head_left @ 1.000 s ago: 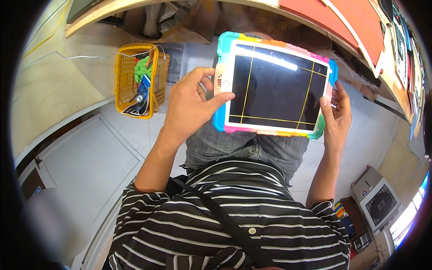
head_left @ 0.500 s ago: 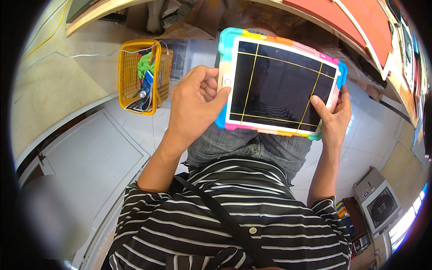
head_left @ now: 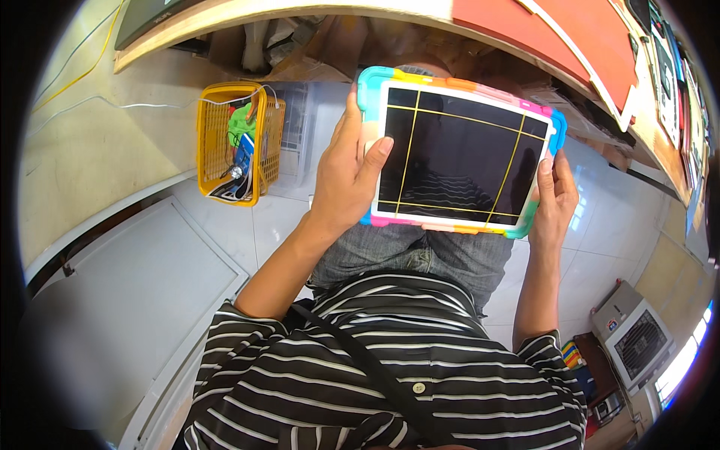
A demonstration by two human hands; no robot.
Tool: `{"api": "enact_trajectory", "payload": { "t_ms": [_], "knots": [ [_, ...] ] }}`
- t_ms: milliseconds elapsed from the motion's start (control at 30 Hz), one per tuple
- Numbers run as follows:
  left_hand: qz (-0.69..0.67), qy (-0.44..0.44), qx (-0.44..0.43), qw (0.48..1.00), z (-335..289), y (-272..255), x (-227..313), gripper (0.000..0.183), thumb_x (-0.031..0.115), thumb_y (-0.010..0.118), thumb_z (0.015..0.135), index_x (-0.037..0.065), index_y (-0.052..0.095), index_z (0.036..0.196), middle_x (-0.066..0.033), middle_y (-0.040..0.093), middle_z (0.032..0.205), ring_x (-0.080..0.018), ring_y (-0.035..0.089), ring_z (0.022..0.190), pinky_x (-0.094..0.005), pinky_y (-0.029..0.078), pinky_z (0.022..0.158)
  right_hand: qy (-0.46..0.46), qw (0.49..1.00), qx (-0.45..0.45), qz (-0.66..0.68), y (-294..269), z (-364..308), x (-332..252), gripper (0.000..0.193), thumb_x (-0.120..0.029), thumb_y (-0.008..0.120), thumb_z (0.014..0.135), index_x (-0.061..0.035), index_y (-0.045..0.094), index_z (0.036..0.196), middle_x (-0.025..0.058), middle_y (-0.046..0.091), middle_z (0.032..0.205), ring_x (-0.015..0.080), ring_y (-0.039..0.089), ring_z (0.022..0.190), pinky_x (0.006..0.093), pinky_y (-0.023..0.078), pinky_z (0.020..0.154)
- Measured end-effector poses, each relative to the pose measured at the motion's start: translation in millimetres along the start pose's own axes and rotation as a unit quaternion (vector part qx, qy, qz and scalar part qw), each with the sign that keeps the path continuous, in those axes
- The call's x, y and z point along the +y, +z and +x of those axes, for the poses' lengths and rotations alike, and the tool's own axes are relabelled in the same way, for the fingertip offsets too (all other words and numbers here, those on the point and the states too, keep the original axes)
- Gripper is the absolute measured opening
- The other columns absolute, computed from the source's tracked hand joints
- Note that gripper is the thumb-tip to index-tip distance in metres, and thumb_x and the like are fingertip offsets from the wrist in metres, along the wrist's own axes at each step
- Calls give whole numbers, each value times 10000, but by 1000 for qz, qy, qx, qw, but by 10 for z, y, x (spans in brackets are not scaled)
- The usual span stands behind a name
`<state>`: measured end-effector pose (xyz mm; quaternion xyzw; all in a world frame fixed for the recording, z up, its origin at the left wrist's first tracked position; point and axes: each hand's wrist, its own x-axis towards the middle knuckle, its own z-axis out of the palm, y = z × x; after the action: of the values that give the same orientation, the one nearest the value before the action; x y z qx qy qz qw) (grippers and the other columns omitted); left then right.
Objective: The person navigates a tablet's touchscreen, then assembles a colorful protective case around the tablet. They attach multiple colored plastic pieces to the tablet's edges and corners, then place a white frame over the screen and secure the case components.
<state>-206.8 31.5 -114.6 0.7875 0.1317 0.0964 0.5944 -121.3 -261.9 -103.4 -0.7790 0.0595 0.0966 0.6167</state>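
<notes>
Above my lap I hold a tablet [head_left: 461, 154] in a multicoloured bumper case, turned sideways with its dark screen towards me. Thin yellow bands or lines cross the screen near its edges, two running across and two running up and down. My left hand [head_left: 346, 169] grips the left end, thumb on the white bezel and the other fingers at the case's edge and behind it. At the right end my right hand [head_left: 555, 195] is closed on the case, its thumb along the front edge. The fingertips behind the tablet are hidden.
A wooden table edge [head_left: 315, 15] with a red board [head_left: 555, 45] on it runs beyond the tablet. On the floor at the left stands a yellow basket [head_left: 202, 142] of odds and ends, a white cable [head_left: 150, 105] across it. An air cooler [head_left: 634, 337] stands at lower right.
The tablet has shifted slightly left and down. My left fingers have straightened along its left end, the thumb now on the bezel. My right thumb has moved from the screen to its right edge.
</notes>
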Motion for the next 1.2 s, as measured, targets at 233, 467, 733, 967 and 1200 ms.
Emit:
{"api": "enact_trajectory", "payload": {
  "t_ms": [233, 467, 733, 967, 1200],
  "knots": [
    [-181, -145, 10, 973, 350, -132, 52, 428, 240, 609, 1077, -57, 545, 1378, -66, 714, 1102, -73, 646, 951, -235, 519, 855, 50, 995, -15, 86, -154, 193, 102, 415, -351, 525, 1113, 22, 632, 1261, 71, 704, 1081, 109, 655, 943, 262, 524, 830],
    [-118, -22, 46, 992, 257, -8, 59, 256, 183, 651, 1049, 2, 593, 1220, -44, 662, 1019, -66, 577, 885, -226, 476, 802, -11, 992, 1, 129, -63, 105, 169, 417, -397, 488, 1120, -14, 632, 1196, 72, 707, 1066, 110, 657, 935, 255, 520, 824],
    [-190, -109, -8, 976, 527, -97, 253, 337, 343, 766, 966, 61, 593, 1029, 14, 587, 905, -44, 522, 804, -207, 428, 731, 38, 969, -7, 242, -128, 227, 6, 564, -534, 467, 1099, -18, 696, 1116, 27, 697, 843, 49, 549, 646, 215, 426, 574],
    [-213, -20, -18, 977, 508, 18, 447, 326, 134, 826, 917, 26, 664, 1178, -16, 671, 1019, -65, 612, 909, -199, 467, 813, 54, 972, 17, 228, 85, 237, -382, 372, -377, 608, 1057, -22, 710, 1012, 8, 674, 843, 76, 599, 749, 237, 485, 711],
    [-20, 147, 35, 988, 356, 10, 520, 285, 139, 842, 903, 41, 683, 1118, -25, 676, 1043, -82, 629, 931, -237, 507, 822, -99, 978, 37, 182, 50, 159, -333, 207, -174, 665, 1002, 27, 712, 982, 32, 710, 901, 70, 614, 809, 232, 493, 752]
  ]
}}
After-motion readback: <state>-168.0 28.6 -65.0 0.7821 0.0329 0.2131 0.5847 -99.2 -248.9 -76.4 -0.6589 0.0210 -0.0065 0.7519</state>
